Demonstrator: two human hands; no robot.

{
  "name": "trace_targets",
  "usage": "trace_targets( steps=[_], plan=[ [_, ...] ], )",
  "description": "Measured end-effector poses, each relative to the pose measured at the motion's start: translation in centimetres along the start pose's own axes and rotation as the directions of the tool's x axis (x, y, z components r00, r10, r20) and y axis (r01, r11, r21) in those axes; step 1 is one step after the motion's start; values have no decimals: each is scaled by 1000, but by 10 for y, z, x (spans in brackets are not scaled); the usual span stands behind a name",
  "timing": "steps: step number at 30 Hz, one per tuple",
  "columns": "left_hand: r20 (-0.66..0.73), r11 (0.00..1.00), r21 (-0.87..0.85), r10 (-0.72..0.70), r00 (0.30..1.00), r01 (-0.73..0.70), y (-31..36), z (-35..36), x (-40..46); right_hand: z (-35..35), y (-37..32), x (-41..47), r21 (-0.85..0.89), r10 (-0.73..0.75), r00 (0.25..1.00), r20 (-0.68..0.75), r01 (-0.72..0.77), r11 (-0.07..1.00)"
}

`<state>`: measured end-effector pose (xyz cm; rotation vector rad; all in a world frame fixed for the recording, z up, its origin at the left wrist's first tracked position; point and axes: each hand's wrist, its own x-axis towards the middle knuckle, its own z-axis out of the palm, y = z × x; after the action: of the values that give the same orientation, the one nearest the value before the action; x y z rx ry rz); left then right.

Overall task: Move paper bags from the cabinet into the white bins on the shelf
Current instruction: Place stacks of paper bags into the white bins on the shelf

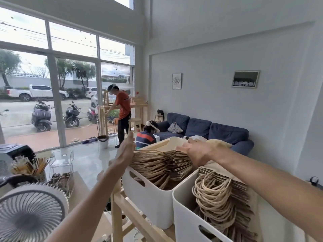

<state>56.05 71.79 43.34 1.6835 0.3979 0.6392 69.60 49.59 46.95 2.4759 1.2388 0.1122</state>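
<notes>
Brown paper bags (167, 161) with twisted cord handles fill the white bin (150, 198) in front of you, packed upright so that their handles fan out toward your left. Your left hand (126, 151) stands edge-on against that handle side of the stack, fingers straight and pressed together, thumb hidden from you. Your right hand (197, 151) lies palm down on the far top edge of the same stack, fingers spread a little and curled over the bags; whether the fingertips grip anything underneath cannot be told. Between your two hands the bags sit squeezed, their tops rising above the bin's rim. Just beside this bin, nearer to you on the right, stands a second white bin (190, 219), also loaded with paper bags whose rope handles (213, 194) coil in a thick bundle. Your right forearm crosses above that second bin. Both bins rest on a pale wooden shelf (122, 203), its frame showing below and to the left of them. Down at your left sits a round white fan (29, 213), and behind it a cup of brown sticks (29, 166). Across the room a blue sofa (209, 131) runs along the grey wall. A person in an orange shirt (123, 109) stands near the big window, and another person (146, 137) crouches just beyond the bins.
</notes>
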Motion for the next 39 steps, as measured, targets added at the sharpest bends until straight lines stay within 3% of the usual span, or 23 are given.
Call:
trace_targets(
  steps=[5, 11, 13, 16, 19, 22, 26, 29, 32, 39],
  plan=[
    [-75, 971, 234, 63, 995, -44, -7, 11, -7, -2, -19, 20, -172, 128, 960, 251, -85, 981],
    [-118, 878, 465, 184, 976, -109, -14, 18, -11, 1, -32, 18, -123, 200, 926, 321, -169, 978],
    [-114, 863, 490, 202, 973, -122, -17, 17, -11, -13, -31, 11, -69, 212, 888, 409, -201, 977],
    [-96, 842, 523, 217, 972, -136, -20, 15, -9, -32, -14, 5, 257, 116, 799, 590, -322, 911],
    [-75, 818, 556, 229, 971, -150, -20, 14, -10, -49, -9, -4, 515, 30, 829, 559, -375, 771],
    [-68, 799, 581, 237, 969, -155, -20, 13, -11, -47, -19, -7, 653, 98, 863, 496, -445, 613],
    [-78, 786, 601, 243, 967, -149, -21, 14, -11, -26, -36, 1, 619, 273, 840, 469, -533, 577],
    [-85, 767, 631, 217, 972, -116, -21, 15, -10, -22, -37, 7, 597, 266, 839, 475, -530, 603],
    [-82, 745, 659, 204, 976, -100, -18, 16, -10, -15, -43, 16, 619, 238, 807, 540, -573, 537],
    [-53, 713, 692, 210, 976, -116, -18, 17, -10, -13, -46, 18, 688, 295, 811, 505, -585, 431]
  ],
)
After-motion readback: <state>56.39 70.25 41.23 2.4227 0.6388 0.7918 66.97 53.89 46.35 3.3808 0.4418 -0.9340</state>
